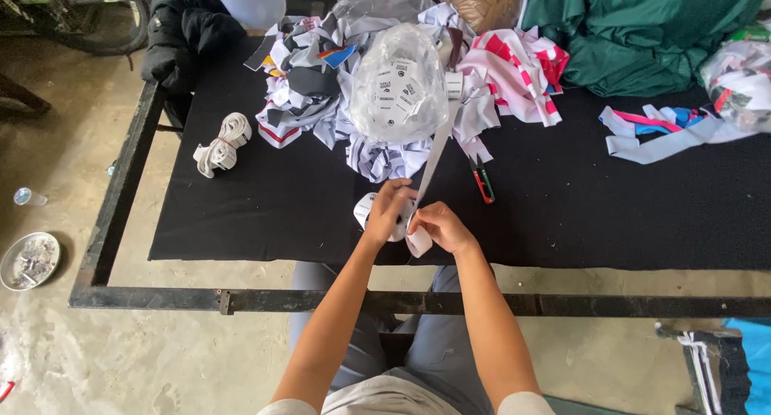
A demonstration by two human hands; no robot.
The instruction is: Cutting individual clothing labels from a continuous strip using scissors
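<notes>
Here, both hands meet at the near edge of the black cloth-covered work table [241, 214]. The left hand [388, 210] curls closed over a small white roll of woven label tape [365, 209], its fingers [399, 192] bent down onto the coil. The right hand [442, 226] pinches shut on a folded white piece of the same tape [418, 242], just beside the roll. From between the hands a long pale strip of tape [438, 146] runs up and away toward the clear plastic bag of white labels [399, 82], which sits on a heap of white, grey and pink fabric scraps [498, 78].

The likeliest trouble is the strip itself: it hangs free over the table, so a sideways pull could twist it or drag the bag and loose scraps along. The roll sits near the table's edge; a loosened hold could let it drop and unwind. The small red-handled snips [483, 182] lie close by the strip, where the tape may snag on them.
</notes>
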